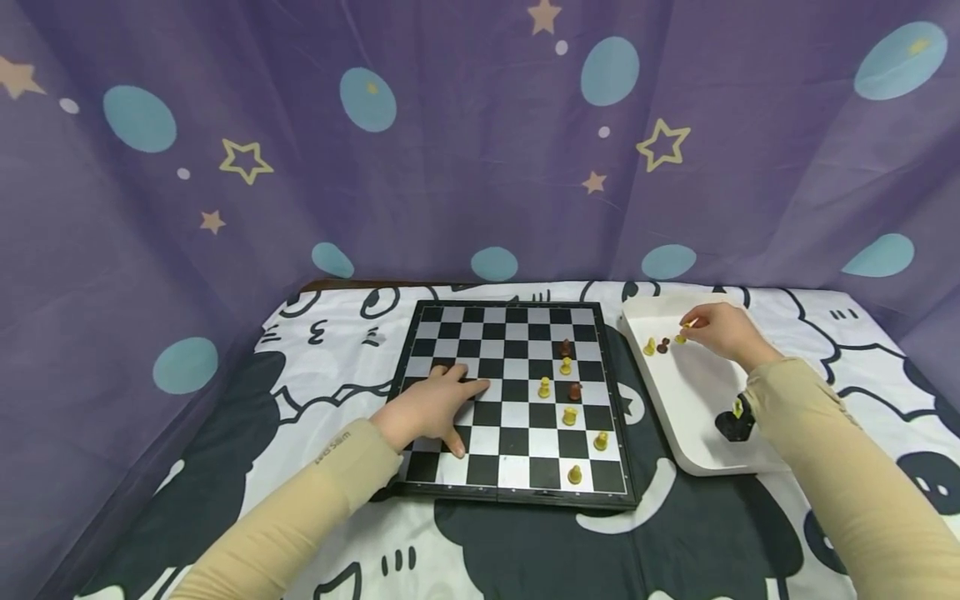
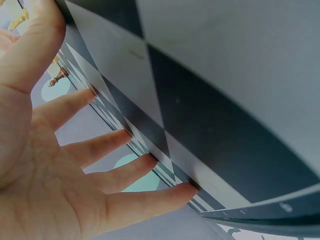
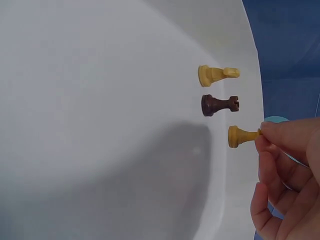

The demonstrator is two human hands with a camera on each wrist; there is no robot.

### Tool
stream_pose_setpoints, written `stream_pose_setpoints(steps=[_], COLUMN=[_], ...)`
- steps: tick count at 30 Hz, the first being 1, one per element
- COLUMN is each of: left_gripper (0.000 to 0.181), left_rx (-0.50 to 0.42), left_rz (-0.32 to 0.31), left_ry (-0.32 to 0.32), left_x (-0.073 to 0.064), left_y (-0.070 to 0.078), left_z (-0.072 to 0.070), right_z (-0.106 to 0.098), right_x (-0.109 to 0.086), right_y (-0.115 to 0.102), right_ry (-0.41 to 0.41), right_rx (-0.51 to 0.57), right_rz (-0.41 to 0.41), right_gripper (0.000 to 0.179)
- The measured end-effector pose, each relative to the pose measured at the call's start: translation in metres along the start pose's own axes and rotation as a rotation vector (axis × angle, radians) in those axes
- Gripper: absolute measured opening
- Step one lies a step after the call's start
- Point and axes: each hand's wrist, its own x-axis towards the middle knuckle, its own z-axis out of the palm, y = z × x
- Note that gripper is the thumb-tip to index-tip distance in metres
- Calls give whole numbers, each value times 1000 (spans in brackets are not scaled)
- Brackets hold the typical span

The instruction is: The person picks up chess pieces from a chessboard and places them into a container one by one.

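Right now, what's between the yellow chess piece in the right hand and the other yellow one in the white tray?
A brown rook: the right wrist view shows it in the tray between the held yellow piece and the other yellow piece.

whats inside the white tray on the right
A yellow piece and a dark brown rook are inside the white tray; the right hand pinches another yellow piece at its far end. In the head view, the sleeve covers part of the tray, hiding whatever is beneath.
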Motion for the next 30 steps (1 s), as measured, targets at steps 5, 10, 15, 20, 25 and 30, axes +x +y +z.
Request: stream_pose_setpoints(steps=[5,10,15,20,25,30], left_gripper=[103,103,103,102,102,102], left_rx=[-7,-7,-8,-12,-10,-7], left_rz=[-2,3,2,3,7,9], left_ry=[-1,3,1,6,12,14], left_x=[-1,-1,-1,-2,-2,-2], left_y=[0,0,0,1,2,2], left_z=[1,2,2,1,0,0], right_z=[4,7,8,9,12,12], right_x=[1,2,2,1,1,0], right_y=[3,2,2,5,6,7], right_ry=[-34,-40,-56,-61,-56,-66], right_rx=[20,14,4,-4,1,3], right_rz=[6,13,21,16,14,21], right_gripper=[24,23,23,22,21,22])
